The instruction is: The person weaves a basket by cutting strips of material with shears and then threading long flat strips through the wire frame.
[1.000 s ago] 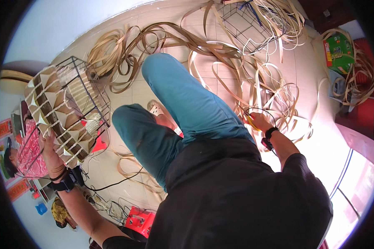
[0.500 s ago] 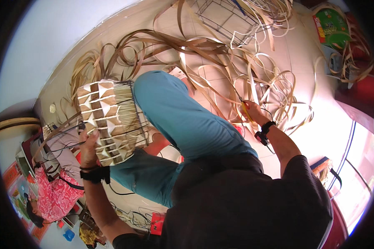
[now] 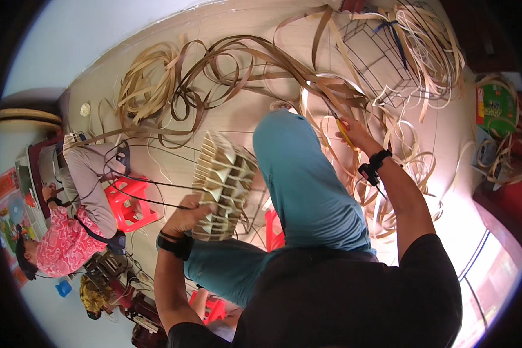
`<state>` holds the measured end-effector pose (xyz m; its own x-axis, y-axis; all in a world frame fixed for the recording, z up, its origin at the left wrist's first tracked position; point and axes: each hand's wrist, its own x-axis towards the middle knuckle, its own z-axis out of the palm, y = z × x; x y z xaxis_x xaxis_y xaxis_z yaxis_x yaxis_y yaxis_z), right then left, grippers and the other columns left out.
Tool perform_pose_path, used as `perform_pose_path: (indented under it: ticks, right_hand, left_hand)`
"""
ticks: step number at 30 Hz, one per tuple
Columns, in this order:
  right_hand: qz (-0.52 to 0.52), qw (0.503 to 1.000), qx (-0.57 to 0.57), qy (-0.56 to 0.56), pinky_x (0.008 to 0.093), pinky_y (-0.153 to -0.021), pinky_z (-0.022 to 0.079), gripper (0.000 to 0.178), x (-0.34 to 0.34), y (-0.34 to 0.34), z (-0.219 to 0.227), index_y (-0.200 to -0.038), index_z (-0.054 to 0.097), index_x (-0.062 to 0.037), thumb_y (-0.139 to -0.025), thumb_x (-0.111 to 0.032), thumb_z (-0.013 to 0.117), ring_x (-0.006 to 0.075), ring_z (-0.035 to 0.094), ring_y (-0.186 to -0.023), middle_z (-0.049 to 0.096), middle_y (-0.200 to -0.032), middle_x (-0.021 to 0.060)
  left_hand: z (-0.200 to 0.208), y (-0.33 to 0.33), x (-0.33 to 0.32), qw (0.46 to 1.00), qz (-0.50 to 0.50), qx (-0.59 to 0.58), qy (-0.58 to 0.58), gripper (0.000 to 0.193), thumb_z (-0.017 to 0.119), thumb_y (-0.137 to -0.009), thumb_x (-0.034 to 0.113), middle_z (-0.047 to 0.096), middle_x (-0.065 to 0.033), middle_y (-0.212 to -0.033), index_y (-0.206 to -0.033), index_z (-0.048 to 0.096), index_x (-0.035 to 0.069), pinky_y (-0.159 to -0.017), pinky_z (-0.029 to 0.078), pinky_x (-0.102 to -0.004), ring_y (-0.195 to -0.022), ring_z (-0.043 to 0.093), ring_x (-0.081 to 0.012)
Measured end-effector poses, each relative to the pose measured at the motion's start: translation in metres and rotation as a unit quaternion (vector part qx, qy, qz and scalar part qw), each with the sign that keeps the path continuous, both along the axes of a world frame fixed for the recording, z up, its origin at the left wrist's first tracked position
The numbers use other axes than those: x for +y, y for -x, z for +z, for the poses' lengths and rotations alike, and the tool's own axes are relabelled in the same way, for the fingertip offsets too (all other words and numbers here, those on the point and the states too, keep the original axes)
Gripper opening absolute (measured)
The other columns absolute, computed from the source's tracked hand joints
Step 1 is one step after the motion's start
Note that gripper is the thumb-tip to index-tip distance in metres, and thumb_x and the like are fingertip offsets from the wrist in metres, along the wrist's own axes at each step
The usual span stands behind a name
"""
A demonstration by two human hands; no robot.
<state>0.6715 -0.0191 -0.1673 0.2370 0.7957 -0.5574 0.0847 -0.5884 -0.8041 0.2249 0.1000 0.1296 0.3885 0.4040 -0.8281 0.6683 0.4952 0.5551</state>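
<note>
My left hand (image 3: 188,216) is closed on the lower edge of a woven basket piece (image 3: 223,182), its thumb lying over the weave. The piece has brown and cream bands with raised, pointed folds. It is tilted beside my bent left knee. My right hand (image 3: 358,137), out past my right thigh, is closed round a slim yellow-handled tool (image 3: 344,132). A thin dark shaft seems to run from the tool toward the loose strips; its kind is unclear.
Long brown and cream strips (image 3: 238,46) lie looped across the floor. A wire frame (image 3: 383,52) with bundled strips stands far right. At left, a person in a pink patterned top (image 3: 75,238) sits near a red stool (image 3: 130,203). Dark cords cross the floor.
The whole view has shifted. The woven piece has come off my knee's left side, turned to a narrower face and sits more upright. My right hand keeps the yellow-handled tool.
</note>
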Motion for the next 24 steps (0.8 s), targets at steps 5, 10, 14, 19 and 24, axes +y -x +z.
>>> perform_pose_path:
  ticks: [5, 10, 14, 19, 24]
  right_hand:
    - [0.108, 0.985, -0.132, 0.014, 0.0355, -0.059, 0.051, 0.039, 0.081, 0.000, 0.030, -0.114, 0.060, -0.0050, -0.079, -0.019, 0.071, 0.0234, 0.064, -0.065, 0.064, -0.074, 0.0124]
    - [0.078, 0.945, -0.317, -0.011, 0.0440, -0.073, 0.049, 0.037, 0.161, -0.020, -0.014, -0.104, 0.063, -0.0107, -0.079, -0.039, 0.065, 0.0389, 0.064, -0.089, 0.066, -0.093, 0.0202]
    - [0.080, 0.965, -0.238, -0.069, 0.0417, -0.072, 0.049, 0.040, 0.204, -0.028, 0.013, -0.104, 0.063, -0.0077, -0.076, -0.035, 0.066, 0.0333, 0.065, -0.085, 0.066, -0.089, 0.0177]
    - [0.118, 0.930, -0.340, -0.079, 0.0415, -0.075, 0.048, 0.037, 0.250, -0.031, -0.012, -0.104, 0.065, -0.0101, -0.074, -0.032, 0.067, 0.0312, 0.064, -0.091, 0.066, -0.096, 0.0170]
    - [0.130, 0.878, -0.460, -0.026, 0.0422, -0.084, 0.049, 0.044, 0.297, -0.047, -0.030, -0.120, 0.058, -0.0092, -0.080, -0.025, 0.068, 0.0342, 0.063, -0.095, 0.066, -0.102, 0.0168]
  left_hand:
    - [-0.030, 0.023, -0.010, 0.997, -0.049, -0.028, 0.058, 0.016, 0.067, -0.087, 0.012, 0.065, 0.0051, -0.084, -0.099, 0.067, 0.001, -0.068, 0.045, -0.0232, -0.076, 0.055, -0.0046]
    - [-0.044, 0.017, -0.012, 0.989, -0.111, -0.069, 0.069, 0.021, 0.068, -0.088, 0.018, 0.061, 0.0062, -0.076, -0.098, 0.066, -0.001, -0.064, 0.043, -0.0232, -0.071, 0.052, -0.0049]
    - [-0.045, 0.006, 0.000, 0.971, -0.226, -0.072, 0.009, 0.024, 0.065, -0.091, 0.020, 0.063, 0.0044, -0.080, -0.099, 0.065, -0.002, -0.066, 0.044, -0.0234, -0.074, 0.053, -0.0057]
    - [-0.074, 0.030, -0.020, 0.977, -0.167, -0.086, 0.097, 0.022, 0.063, -0.092, 0.020, 0.059, -0.0014, -0.078, -0.099, 0.064, -0.001, -0.064, 0.044, -0.0273, -0.073, 0.051, -0.0085]
    - [-0.085, 0.030, -0.022, 0.967, -0.190, -0.071, 0.151, 0.025, 0.065, -0.090, 0.022, 0.061, -0.0019, -0.080, -0.103, 0.065, 0.000, -0.064, 0.045, -0.0258, -0.073, 0.053, -0.0101]
